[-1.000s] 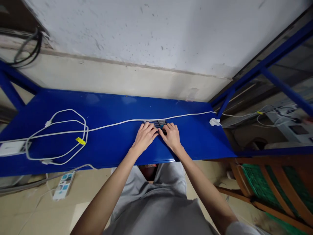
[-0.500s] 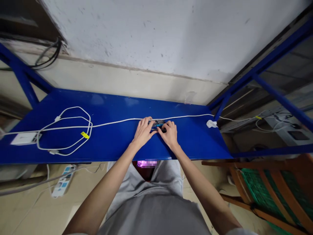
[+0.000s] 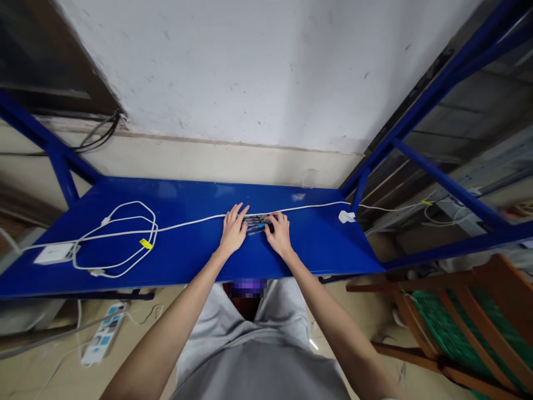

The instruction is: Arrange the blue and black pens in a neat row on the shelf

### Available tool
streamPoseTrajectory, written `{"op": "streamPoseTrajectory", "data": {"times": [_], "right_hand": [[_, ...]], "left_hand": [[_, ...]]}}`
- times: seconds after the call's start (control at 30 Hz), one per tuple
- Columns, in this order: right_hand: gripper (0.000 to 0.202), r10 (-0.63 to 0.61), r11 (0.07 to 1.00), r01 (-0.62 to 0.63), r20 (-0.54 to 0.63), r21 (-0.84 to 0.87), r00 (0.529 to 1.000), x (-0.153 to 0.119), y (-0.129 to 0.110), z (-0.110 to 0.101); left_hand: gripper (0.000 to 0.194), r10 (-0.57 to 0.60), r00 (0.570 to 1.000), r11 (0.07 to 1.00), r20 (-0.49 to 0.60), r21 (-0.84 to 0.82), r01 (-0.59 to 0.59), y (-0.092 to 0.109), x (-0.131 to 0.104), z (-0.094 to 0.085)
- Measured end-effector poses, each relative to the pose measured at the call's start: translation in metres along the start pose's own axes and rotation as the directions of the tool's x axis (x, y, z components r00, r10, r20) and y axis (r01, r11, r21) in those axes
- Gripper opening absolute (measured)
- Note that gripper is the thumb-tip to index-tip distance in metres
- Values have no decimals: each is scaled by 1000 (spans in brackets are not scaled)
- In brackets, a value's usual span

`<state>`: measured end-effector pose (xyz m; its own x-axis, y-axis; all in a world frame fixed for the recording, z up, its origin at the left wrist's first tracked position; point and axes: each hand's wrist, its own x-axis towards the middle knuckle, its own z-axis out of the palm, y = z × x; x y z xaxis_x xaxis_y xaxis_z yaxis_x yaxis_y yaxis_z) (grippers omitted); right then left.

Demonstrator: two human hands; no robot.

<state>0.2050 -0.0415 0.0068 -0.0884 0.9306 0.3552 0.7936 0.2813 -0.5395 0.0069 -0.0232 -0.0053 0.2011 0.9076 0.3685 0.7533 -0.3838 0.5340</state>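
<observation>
Several slim, dark pens (image 3: 255, 218) lie side by side across the blue tabletop (image 3: 183, 255), between my two hands. One of them has a bright blue part (image 3: 261, 225) and a black end. My left hand (image 3: 234, 230) rests at their left ends, fingers spread and pointing away from me. Over their right ends, my right hand (image 3: 278, 232) curls its fingers, with the thumb at the black end. Its fingertips partly hide what they touch. Just behind the pens runs a white cable (image 3: 191, 223).
A white charger block (image 3: 54, 253) and a looped white cable with a yellow tag (image 3: 145, 244) lie at the left. Crumpled white tissue (image 3: 346, 216) sits near the right end. Blue frame bars (image 3: 449, 178) rise at both sides. A wooden chair (image 3: 449, 328) stands at right.
My hands have moved slightly apart, and the left fingers have spread. More of the pens now shows between them. The camera view has tilted and shifted a little.
</observation>
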Motion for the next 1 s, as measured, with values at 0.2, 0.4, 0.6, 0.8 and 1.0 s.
{"op": "streamPoseTrajectory", "data": {"times": [0.2, 0.4, 0.6, 0.8, 1.0], "right_hand": [[6, 47, 999, -46, -25, 14, 999, 3, 1, 3], [7, 73, 994, -72, -11, 82, 997, 4, 4, 4], [6, 86, 988, -82, -22, 134, 996, 4, 3, 4], [13, 99, 986, -94, -26, 138, 995, 5, 5, 5], [31, 35, 989, -28, -49, 142, 998, 4, 7, 8]], "left_hand": [[63, 77, 996, 994, 36, 69, -79, 0, 0, 3], [61, 66, 996, 991, 55, 111, -72, 2, 0, 4], [60, 56, 997, 991, 52, 116, -62, 2, 0, 5], [57, 41, 998, 993, 36, 111, -45, 2, 0, 5], [58, 43, 996, 990, 75, 128, -52, 5, 0, 5]]}}
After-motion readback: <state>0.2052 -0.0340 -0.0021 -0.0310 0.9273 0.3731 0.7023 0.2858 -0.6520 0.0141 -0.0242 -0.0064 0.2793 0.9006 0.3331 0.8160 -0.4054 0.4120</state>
